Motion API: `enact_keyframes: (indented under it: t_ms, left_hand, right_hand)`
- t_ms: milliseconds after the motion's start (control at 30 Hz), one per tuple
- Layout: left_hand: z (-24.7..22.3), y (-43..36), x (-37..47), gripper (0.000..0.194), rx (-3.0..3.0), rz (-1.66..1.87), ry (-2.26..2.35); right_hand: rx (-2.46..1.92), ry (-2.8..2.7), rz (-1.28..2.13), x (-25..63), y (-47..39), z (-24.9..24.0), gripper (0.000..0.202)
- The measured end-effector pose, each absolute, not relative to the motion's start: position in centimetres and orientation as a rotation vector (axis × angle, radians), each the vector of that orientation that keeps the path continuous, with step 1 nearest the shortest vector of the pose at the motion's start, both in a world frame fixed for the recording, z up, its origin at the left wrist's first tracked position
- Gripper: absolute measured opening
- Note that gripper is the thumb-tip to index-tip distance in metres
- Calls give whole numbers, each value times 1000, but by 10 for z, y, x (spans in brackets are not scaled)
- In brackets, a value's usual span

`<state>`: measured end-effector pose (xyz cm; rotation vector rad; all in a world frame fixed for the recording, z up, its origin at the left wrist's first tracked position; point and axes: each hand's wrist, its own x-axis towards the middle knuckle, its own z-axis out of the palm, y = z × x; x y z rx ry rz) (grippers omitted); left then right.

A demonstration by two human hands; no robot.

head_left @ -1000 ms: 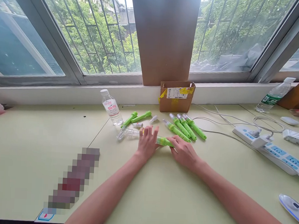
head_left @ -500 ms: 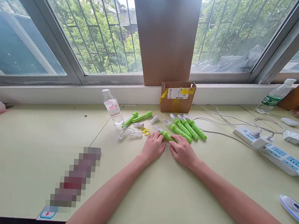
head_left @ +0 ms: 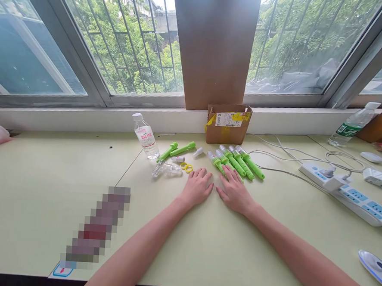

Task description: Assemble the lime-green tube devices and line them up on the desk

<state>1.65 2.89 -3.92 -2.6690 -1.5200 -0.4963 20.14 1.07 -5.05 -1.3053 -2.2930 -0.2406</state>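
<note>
My left hand [head_left: 197,187] lies flat on the table with its fingers stretched out, holding nothing. My right hand [head_left: 235,192] is also flat and open, its fingertips resting at the lower end of the leftmost green plastic stick [head_left: 215,161]. This stick has a clear tip and lies beside several similar ones, such as a green stick [head_left: 253,165] at the right of the row. Left of my hands are a clear plastic sleeve [head_left: 172,170], two yellow rings [head_left: 188,168], a small clear cap [head_left: 197,152], a small whitish cylinder [head_left: 178,159] and two green sticks without tips [head_left: 182,148].
A water bottle [head_left: 146,137] stands behind the parts at left. An open cardboard box [head_left: 225,134] is against the sill. A power strip [head_left: 346,193] with cables lies at right, near another bottle [head_left: 350,126]. A blurred-out object [head_left: 97,223] lies at front left.
The green stick that was under both hands now lies farther right, against the row. My left hand has come off it; my right fingers have straightened over its end.
</note>
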Motion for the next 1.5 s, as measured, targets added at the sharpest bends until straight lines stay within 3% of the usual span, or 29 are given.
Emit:
enact_keyframes:
  t_ms: [267,433,667,833,1233,1500]
  left_hand:
    - [-41,30,15,37,-2666,-490,-1506]
    - [-43,32,14,26,-2664,-668,-1498]
    - [-47,32,13,32,-2557,-1019,-1528]
    - [-42,28,15,22,-2551,-855,-1534]
    - [-28,22,21,29,-2629,-310,-1678]
    - [-24,21,22,27,-2642,-273,-1662]
  right_hand:
    - [-876,-2366,-86,192,-5,-31,30]
    - [-899,-2385,5,194,-2,-34,31]
    - [-977,-2412,6,199,0,-37,27]
    - [-931,-2366,-11,197,-1,-35,27]
    - [-1110,-2244,-63,199,-1,-40,26]
    - [-1231,-2365,105,198,3,-43,24]
